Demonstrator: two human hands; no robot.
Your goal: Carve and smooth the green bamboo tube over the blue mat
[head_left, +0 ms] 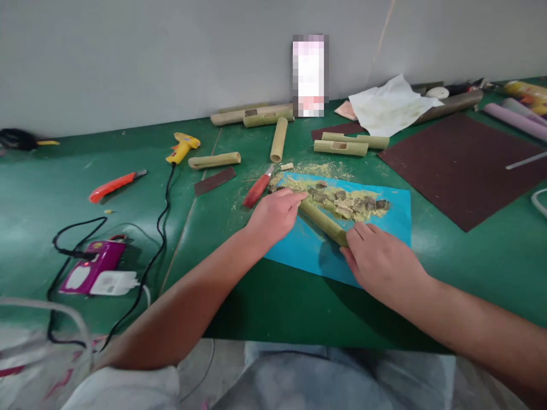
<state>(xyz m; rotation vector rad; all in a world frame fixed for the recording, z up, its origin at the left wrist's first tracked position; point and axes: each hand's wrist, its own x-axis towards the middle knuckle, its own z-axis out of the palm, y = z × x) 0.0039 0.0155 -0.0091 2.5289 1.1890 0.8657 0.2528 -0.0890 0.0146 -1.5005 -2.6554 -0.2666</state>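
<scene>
A green bamboo tube (323, 222) lies slantwise between my hands, low over a blue sheet (395, 228). My left hand (280, 212) grips its far left end, with the index finger stretched along it. Around the near right end, the fingers of my right hand (376, 253) are wrapped. Behind the tube, shavings and dark bamboo chips (342, 202) are heaped on the sheet. A red-handled knife (257, 189) rests just beyond my left hand.
Several cut bamboo pieces (341, 148) lie further back, near a propped phone (310, 74). At left are a yellow glue gun (183, 148), an orange cutter (113, 187) and a purple power strip (92, 265) with cables. A dark brown sheet (465, 165) covers the right.
</scene>
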